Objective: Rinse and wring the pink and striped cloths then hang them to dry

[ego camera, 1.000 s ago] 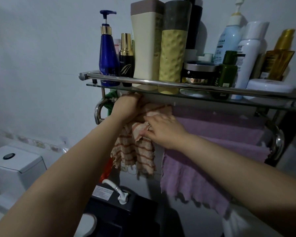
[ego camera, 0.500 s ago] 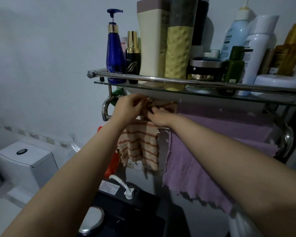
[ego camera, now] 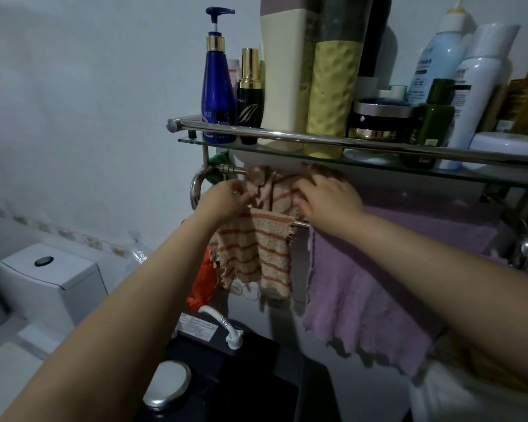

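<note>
So both hands are up at the towel rail [ego camera: 301,224] under the glass shelf [ego camera: 378,166] with all the bottles, fussing with the striped cloth [ego camera: 256,251]. That cloth is draped over the rail on the left side, its upper part bunched up behind the front bar and the rest hanging down in front. The pink cloth [ego camera: 363,293] is already hung just to its right on the same rail, spread fairly flat, and the two look like they're touching or close to it at the edges. The left hand [ego camera: 223,199] is pinching the left edge of the striped cloth between fingers and thumb, and the right hand [ego camera: 326,199] is curled over the bunched top right part, gripping it as far as I can tell. My guess is we're at the very end, just spreading it out so it dries. Handling-wise this thing looks soft, floppy and light, probably damp, so it'll cling to itself and bunch rather than lie flat on its own. The lower edge looks frayed, so I wouldn't yank there. Best bet is to hold the two top corners and pull them gently apart along the bar. The metal bar looks slick, so uneven hang could let it slide off.
</note>
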{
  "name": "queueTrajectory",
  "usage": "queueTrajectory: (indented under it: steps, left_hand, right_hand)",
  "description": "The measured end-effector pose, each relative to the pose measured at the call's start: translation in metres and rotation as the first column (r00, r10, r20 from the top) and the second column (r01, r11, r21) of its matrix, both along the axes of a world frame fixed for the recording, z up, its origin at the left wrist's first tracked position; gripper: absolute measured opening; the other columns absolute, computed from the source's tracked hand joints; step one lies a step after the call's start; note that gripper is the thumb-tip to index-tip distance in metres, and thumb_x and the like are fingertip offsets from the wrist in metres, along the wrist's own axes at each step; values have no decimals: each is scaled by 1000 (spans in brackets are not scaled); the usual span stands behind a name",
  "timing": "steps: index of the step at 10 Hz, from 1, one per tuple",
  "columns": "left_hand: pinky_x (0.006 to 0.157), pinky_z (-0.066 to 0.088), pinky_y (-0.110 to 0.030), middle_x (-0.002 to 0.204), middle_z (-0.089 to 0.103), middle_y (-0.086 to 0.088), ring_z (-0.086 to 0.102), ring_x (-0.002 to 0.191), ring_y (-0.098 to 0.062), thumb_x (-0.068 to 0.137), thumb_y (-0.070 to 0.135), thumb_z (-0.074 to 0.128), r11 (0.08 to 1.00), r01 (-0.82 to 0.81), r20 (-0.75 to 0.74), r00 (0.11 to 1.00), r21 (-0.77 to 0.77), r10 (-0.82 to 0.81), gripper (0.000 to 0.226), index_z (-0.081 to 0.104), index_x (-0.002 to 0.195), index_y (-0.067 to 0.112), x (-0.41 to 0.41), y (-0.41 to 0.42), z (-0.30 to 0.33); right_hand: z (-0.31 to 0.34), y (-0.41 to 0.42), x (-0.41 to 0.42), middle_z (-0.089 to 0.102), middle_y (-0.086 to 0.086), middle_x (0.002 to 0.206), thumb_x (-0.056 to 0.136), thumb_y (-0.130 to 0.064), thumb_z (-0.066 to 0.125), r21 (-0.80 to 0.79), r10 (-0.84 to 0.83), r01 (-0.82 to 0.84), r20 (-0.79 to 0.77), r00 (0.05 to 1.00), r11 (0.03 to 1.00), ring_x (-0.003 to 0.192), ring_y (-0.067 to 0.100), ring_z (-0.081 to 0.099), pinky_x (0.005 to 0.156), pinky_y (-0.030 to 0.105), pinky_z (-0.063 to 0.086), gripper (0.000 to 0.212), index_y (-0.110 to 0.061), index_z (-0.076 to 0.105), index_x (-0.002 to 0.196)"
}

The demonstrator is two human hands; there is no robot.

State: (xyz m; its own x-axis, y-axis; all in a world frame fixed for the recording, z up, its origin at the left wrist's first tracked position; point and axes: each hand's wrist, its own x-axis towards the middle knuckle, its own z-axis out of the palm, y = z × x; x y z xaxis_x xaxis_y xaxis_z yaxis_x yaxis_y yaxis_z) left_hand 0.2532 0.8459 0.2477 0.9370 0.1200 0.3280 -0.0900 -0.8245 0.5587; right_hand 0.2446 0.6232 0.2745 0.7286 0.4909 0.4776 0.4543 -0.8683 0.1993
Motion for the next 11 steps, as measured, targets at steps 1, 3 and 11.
queueTrajectory:
  steps: [1,3,11]
  left_hand:
    - [88,52,-40,101,65,4,61,95,-15,89,39,61,992,102,-35,994,-79,-105,22,63,104,24,3,-8,2]
    - [80,52,-25,97,65,5,62,93,-12,89,14,62,771,108,224,973,-627,46,22,62,111,14,9,-8,26]
    - [112,28,-45,141,47,-14,41,130,-32,100,44,31,934,-86,249,968,345,-3,48,48,135,17,19,-14,3]
  right_hand:
    - [3,-4,6,52,15,132,98,-37,39,17,-50,53,-133,990,998,117,35,53,100,43,35,38,-16,42,129]
    - [-1,6,7,53,13,122,96,-31,41,46,-74,74,-7,997,996,116,34,48,98,42,33,31,-11,55,115]
    - [-12,0,-7,24,-2,155,96,-58,22,-9,-31,30,-174,984,1000,141,23,21,113,56,6,56,-31,34,143]
